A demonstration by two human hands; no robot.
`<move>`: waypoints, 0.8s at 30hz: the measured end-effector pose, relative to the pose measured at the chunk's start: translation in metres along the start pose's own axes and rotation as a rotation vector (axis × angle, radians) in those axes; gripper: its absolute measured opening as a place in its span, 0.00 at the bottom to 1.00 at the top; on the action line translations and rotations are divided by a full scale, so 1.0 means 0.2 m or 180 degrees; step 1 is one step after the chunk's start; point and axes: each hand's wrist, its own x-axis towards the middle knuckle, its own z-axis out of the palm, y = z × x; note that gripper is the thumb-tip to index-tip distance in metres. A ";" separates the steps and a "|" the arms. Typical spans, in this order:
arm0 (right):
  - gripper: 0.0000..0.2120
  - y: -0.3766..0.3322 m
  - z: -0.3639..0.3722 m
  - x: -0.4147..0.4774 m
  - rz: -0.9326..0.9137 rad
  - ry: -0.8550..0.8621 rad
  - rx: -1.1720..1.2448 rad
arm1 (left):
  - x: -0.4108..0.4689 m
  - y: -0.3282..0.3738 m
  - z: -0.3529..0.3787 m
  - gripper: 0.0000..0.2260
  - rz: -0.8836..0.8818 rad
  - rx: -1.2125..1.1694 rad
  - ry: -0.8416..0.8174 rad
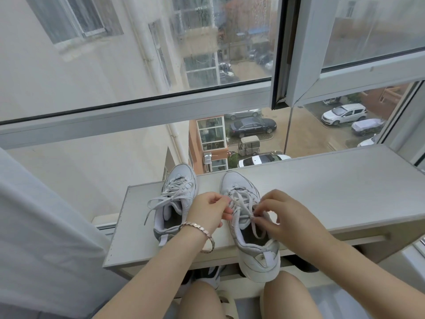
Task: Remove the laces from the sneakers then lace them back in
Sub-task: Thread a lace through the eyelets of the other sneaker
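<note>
Both sneakers sit on the tabletop (322, 192), toes toward the window; the right sneaker (259, 259) has its heel overhanging the near edge; the left sneaker (177, 187) is just beside it, laced, ends loose; your left hand (210, 210) grip pinches the lace (239, 203) at the upper eyelets, your right hand (282, 215) grip pinches a strand over the tongue; unlacing looks barely begun; free the top eyelets first, draw slack one crossing at a time; steady the shoe so it doesn't tip off.

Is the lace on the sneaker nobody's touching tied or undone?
Undone: the untouched sneaker is threaded, but its lace ends trail loose over the side, with no bow.
</note>
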 end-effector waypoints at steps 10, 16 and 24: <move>0.10 -0.06 0.04 0.00 0.0168 0.0011 -0.0679 | 0.07 0.04 0.06 0.03 0.0820 0.1036 -0.0252; 0.09 -0.10 0.02 0.03 0.0609 -0.0151 0.0947 | 0.04 -0.02 0.05 0.09 0.0807 0.0519 -0.0213; 0.14 -0.06 -0.06 0.06 -0.0047 -0.0685 0.0671 | -0.09 -0.07 0.07 0.10 0.1406 0.1114 -0.0091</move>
